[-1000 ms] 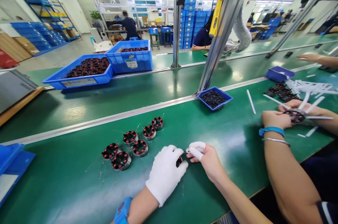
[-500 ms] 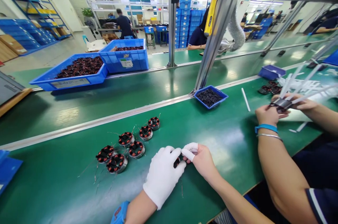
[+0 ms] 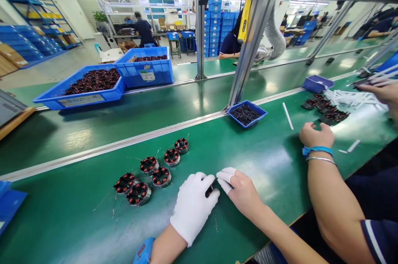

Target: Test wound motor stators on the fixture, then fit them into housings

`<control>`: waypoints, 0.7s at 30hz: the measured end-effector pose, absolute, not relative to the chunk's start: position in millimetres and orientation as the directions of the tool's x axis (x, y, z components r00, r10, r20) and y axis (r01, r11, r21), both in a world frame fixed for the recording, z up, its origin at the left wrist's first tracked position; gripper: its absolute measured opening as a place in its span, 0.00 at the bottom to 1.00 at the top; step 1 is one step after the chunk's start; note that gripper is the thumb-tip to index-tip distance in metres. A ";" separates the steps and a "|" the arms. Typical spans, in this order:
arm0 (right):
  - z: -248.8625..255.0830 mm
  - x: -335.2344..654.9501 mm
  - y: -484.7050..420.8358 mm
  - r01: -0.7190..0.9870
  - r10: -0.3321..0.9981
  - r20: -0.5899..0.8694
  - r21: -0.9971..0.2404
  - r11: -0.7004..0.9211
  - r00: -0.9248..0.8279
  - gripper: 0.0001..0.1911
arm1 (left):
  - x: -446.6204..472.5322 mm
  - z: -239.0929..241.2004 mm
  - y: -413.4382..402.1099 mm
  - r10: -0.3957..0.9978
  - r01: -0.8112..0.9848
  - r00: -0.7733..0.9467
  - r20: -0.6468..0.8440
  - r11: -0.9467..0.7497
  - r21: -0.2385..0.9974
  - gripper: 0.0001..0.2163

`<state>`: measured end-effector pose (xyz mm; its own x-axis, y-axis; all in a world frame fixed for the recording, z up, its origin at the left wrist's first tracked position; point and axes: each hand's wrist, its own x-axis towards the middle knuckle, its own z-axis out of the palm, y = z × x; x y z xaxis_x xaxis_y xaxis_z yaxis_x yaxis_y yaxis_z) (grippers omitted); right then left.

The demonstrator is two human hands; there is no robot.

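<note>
Coil ring (image 3: 209,191), mostly hidden, over the tabletop (image 3: 214,147), curled round by the gloved left hand (image 3: 193,206), seemingly for a steady grip. Just right of the ring, right hand (image 3: 241,190), capped fingertips (image 3: 222,176) bunched close; pinching anything? Cannot tell. Left of the ring, six more rings (image 3: 161,177), probably for quick reach; beyond the ring, blue tray (image 3: 256,120), penning in black pieces (image 3: 244,113).

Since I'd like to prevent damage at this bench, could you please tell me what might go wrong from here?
The left hand covers most of the wound coil it holds, so a slip there might go unnoticed. Thin wires trail from the six coils grouped beside that hand; they could tangle or bend.
</note>
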<state>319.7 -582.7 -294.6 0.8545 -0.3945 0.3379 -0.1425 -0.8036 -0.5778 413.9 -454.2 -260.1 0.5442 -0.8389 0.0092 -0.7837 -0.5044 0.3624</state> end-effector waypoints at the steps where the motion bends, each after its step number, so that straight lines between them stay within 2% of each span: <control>1: -295.7 321.2 -582.2 -0.148 -0.363 0.341 -0.520 -0.841 0.867 0.12 | 413.9 -260.1 -453.3 -0.838 -0.775 0.546 -0.001 -0.506 0.377 0.07; 4: -295.6 329.3 -582.5 -0.174 -0.299 0.305 -0.375 -0.911 0.904 0.11 | 414.7 -263.0 -447.7 -0.821 -0.709 0.568 -0.054 -0.521 0.475 0.19; 6: -293.4 339.1 -583.8 -0.185 -0.289 0.258 -0.362 -0.914 0.922 0.09 | 416.2 -267.1 -443.1 -0.801 -0.639 0.590 -0.106 -0.543 0.545 0.30; 9: -288.8 357.2 -588.1 -0.063 -0.195 0.221 -0.494 -0.867 0.955 0.07 | 418.8 -274.3 -439.0 -0.769 -0.547 0.615 -0.176 -0.576 0.607 0.37; 12: -282.9 369.1 -595.4 0.081 -0.050 0.169 -0.689 -0.720 0.984 0.07 | 420.4 -280.4 -438.8 -0.746 -0.487 0.638 -0.190 -0.582 0.652 0.41; 15: -277.6 369.7 -602.6 0.009 0.013 0.003 -0.868 -0.497 1.000 0.09 | 420.7 -284.8 -439.4 -0.738 -0.475 0.651 -0.178 -0.579 0.662 0.42; 18: -276.6 366.4 -605.0 -0.079 0.004 -0.089 -0.912 -0.402 0.996 0.10 | 420.5 -287.2 -439.1 -0.738 -0.480 0.653 -0.173 -0.579 0.659 0.42; 21: -282.1 366.8 -602.2 -0.060 -0.062 -0.038 -0.913 -0.404 0.997 0.09 | 419.9 -287.2 -438.5 -0.739 -0.485 0.651 -0.174 -0.581 0.653 0.42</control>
